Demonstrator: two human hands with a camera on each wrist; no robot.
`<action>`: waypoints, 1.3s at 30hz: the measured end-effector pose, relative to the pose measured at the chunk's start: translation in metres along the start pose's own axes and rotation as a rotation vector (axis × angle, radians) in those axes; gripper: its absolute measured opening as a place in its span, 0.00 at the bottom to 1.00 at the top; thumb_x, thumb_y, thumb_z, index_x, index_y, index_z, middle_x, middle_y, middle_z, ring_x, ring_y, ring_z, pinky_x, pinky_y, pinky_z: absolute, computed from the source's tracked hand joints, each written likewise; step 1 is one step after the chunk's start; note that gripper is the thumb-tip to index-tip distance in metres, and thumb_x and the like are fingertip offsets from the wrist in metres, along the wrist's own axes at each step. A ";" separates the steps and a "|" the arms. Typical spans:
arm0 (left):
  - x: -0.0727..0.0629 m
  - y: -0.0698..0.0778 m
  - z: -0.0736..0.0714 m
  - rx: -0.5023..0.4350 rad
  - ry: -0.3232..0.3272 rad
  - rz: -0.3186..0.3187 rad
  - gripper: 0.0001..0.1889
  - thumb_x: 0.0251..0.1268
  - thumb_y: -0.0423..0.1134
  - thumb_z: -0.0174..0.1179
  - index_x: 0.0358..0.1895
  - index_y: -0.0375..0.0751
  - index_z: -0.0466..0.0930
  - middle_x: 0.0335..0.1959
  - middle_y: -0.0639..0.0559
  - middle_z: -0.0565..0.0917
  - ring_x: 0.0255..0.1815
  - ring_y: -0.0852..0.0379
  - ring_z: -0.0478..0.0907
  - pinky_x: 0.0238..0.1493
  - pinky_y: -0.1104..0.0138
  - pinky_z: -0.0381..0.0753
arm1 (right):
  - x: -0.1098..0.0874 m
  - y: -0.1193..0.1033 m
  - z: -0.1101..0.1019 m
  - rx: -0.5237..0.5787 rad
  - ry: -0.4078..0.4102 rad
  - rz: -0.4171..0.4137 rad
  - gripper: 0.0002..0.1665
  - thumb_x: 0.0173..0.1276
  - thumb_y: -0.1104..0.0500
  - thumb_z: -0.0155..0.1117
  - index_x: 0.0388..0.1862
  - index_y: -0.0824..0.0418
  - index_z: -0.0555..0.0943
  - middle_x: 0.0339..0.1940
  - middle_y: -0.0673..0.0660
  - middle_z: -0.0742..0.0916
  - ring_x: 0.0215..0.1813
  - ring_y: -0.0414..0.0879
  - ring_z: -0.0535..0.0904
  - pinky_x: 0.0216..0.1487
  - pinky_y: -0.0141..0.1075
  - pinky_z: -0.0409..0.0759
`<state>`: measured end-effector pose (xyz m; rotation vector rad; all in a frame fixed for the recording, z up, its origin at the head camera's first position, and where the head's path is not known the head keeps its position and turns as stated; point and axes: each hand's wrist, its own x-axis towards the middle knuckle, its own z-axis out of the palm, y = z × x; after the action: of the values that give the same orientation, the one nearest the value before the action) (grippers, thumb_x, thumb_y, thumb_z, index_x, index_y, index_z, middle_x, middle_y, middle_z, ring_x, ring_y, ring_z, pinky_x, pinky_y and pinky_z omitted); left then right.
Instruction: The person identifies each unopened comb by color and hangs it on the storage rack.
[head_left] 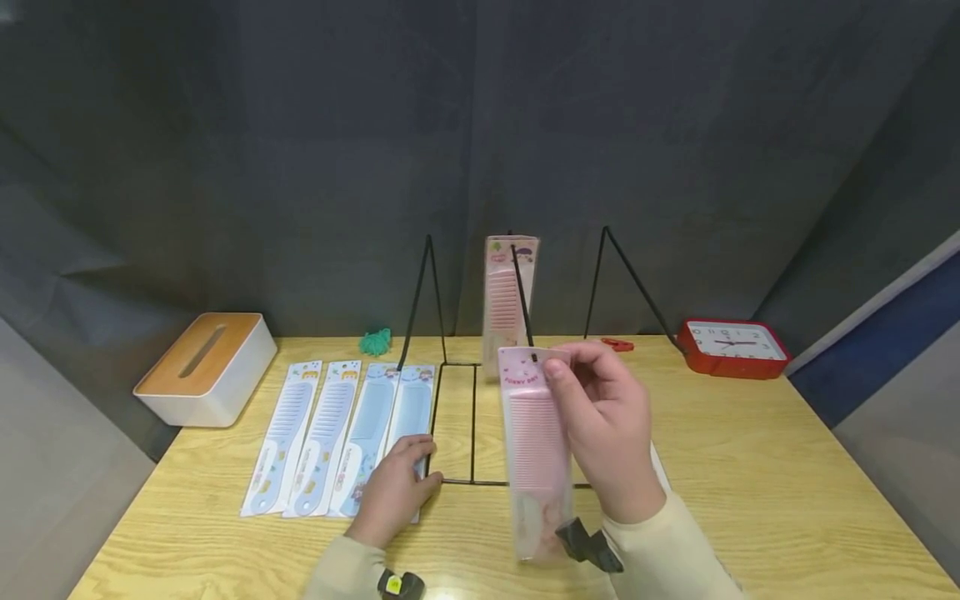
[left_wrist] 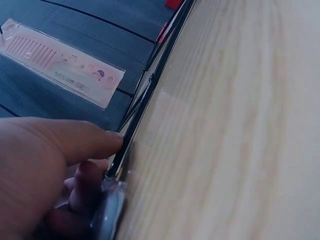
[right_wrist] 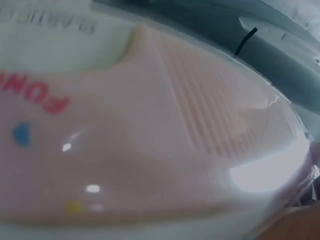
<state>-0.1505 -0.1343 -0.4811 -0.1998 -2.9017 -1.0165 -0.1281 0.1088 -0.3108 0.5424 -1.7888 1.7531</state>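
Note:
My right hand (head_left: 615, 442) pinches the top edge of a packaged pink comb (head_left: 538, 450) between thumb and fingers. The pack hangs down at the front of a black wire rack (head_left: 474, 417), its top hole at the tip of the rack's middle arm. In the right wrist view this glossy pack (right_wrist: 125, 140) fills most of the picture. Another packaged pink comb (head_left: 501, 308) hangs farther back on the same arm. My left hand (head_left: 397, 487) grips the rack's base wire at the front left corner, beside a packaged blue comb (head_left: 412, 408).
More packaged blue combs (head_left: 279, 442) lie in a row left of the rack. A wood-lidded tissue box (head_left: 206, 367) stands at the far left, near green string (head_left: 375, 342). A red clock (head_left: 735, 346) and a small red clip (head_left: 618, 344) are at the back right.

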 end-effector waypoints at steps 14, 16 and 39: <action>0.000 0.000 -0.002 -0.010 0.021 0.024 0.23 0.60 0.38 0.70 0.58 0.33 0.81 0.64 0.48 0.77 0.30 0.68 0.74 0.35 0.69 0.77 | 0.004 0.016 0.000 -0.038 -0.004 0.158 0.07 0.73 0.65 0.63 0.46 0.69 0.79 0.42 0.55 0.84 0.40 0.49 0.77 0.39 0.31 0.80; -0.001 0.001 -0.002 -0.012 0.014 0.021 0.23 0.60 0.38 0.70 0.58 0.33 0.81 0.64 0.49 0.77 0.30 0.68 0.73 0.34 0.69 0.76 | 0.007 0.020 0.000 -0.034 -0.009 0.147 0.07 0.73 0.65 0.63 0.45 0.69 0.80 0.41 0.56 0.83 0.39 0.48 0.77 0.38 0.31 0.79; 0.001 0.000 0.001 -0.003 -0.009 0.018 0.24 0.61 0.40 0.69 0.59 0.33 0.80 0.65 0.46 0.76 0.23 0.69 0.70 0.29 0.71 0.74 | 0.055 0.048 0.000 -0.256 -0.082 0.252 0.13 0.74 0.50 0.64 0.48 0.58 0.82 0.38 0.54 0.84 0.35 0.48 0.77 0.32 0.36 0.82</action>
<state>-0.1511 -0.1336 -0.4816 -0.2317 -2.9012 -1.0202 -0.2009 0.1172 -0.3114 0.2971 -2.1787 1.6434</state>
